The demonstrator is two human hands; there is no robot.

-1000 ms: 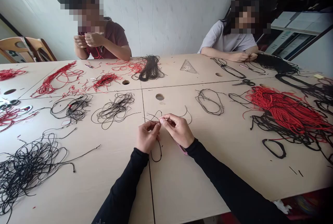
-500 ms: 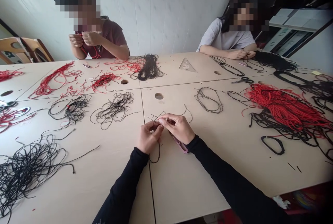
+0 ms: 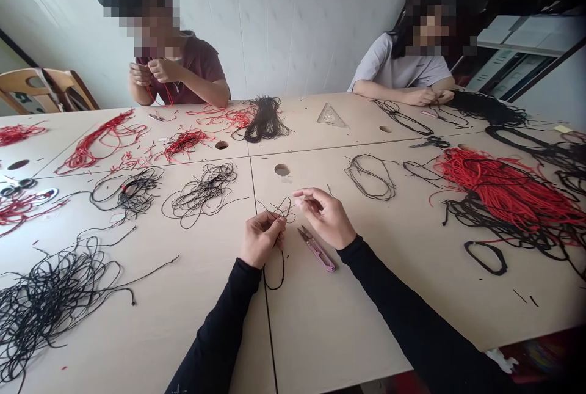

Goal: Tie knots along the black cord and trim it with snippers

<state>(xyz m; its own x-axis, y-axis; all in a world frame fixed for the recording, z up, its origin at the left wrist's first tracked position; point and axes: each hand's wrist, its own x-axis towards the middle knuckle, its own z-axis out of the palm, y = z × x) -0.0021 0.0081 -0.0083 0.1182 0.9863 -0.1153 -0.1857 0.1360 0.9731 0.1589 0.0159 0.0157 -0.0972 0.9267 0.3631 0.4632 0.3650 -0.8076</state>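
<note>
Pinched between the thumb and fingers of my left hand (image 3: 260,239) is a thin black cord (image 3: 282,270). Its loop hangs below the hand onto the table, and loose ends stick out above the fingertips. My right hand (image 3: 326,218) hovers just to the right, fingers loosely curved and apart, with no cord visible in it. Under that hand lie pink thread snips (image 3: 317,250), blades pointing up and to the left.
Tangled black cords (image 3: 50,302) spread at left, with a smaller black bundle (image 3: 204,192) nearer the middle. A red cord pile (image 3: 499,183) lies right, near black scissors (image 3: 430,142). Across the table (image 3: 220,333), two people handle cords; a triangle ruler (image 3: 330,115) lies between them.
My right hand has come away from my left, moving right and slightly up, its fingers opening. The snips now show fully. My left hand keeps its pinch on the cord.
</note>
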